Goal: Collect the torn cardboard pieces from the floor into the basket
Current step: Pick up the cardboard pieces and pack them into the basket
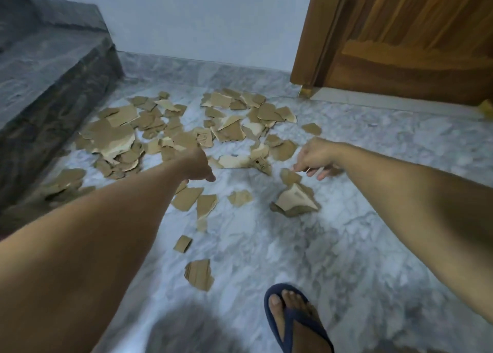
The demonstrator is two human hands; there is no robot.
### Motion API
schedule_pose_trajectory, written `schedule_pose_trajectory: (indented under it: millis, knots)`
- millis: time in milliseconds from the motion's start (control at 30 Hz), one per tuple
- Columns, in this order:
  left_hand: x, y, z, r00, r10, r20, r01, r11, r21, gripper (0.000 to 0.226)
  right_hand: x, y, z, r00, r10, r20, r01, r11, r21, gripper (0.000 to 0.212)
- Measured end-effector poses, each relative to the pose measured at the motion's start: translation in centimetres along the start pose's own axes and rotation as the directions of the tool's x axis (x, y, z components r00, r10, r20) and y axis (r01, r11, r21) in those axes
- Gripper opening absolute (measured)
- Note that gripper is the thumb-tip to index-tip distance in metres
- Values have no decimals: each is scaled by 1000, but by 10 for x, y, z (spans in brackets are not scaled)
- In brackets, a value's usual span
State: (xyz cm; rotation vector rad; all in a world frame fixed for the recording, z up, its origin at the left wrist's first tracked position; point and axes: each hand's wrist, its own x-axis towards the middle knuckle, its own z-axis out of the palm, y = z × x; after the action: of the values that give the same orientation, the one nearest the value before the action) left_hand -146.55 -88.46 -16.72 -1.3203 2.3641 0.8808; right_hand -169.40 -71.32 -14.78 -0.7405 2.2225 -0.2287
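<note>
Several torn brown cardboard pieces [128, 136] lie scattered over the marble floor [360, 219], thickest at the far left and centre. My left hand [196, 164] reaches forward low over the near edge of the scatter, its back towards me and most fingers hidden; I see nothing in it. My right hand [316, 156] hangs over a small piece [289, 176], with thumb and forefinger pinching its upper edge while the other fingers hang loose. A crumpled heap of pieces [294, 202] lies just below that hand. No basket shows in this view.
A dark stone step [48, 86] rises along the left side. A wooden door [413, 38] and its frame stand at the back right against a pale wall. My foot in a blue flip-flop [293, 320] stands at the bottom centre. Loose pieces [199, 274] lie near it.
</note>
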Motion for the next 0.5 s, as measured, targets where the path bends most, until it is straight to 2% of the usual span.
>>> schedule_pose_trajectory:
  millis: [67, 200, 267, 333, 367, 433, 500]
  knots:
    - [19, -6, 23, 1000, -6, 6, 5, 997, 76, 52, 28, 14, 15, 1000, -4, 23, 6, 998, -60, 45]
    - [50, -23, 67, 1000, -10, 26, 6, 990, 138, 59, 70, 45, 45, 999, -5, 54, 19, 963, -267, 69]
    - [73, -29, 90, 1000, 4, 8, -5, 988, 156, 65, 93, 66, 60, 999, -31, 36, 42, 940, -340, 93]
    - [89, -32, 110, 1000, 11, -28, -5, 979, 206, 72, 110, 84, 76, 1000, -19, 0, 18, 945, -326, 120]
    - [95, -31, 119, 999, -3, -53, 14, 974, 226, 76, 117, 92, 82, 1000, -6, -20, -1, 949, -314, 126]
    - [106, -27, 136, 992, -97, -82, 113, 970, 214, 89, 132, 104, 93, 999, 12, -52, -28, 946, -324, 121]
    - [114, -21, 149, 959, -270, -84, 278, 956, 98, 107, 139, 111, 101, 996, 14, -91, -44, 940, -338, 108]
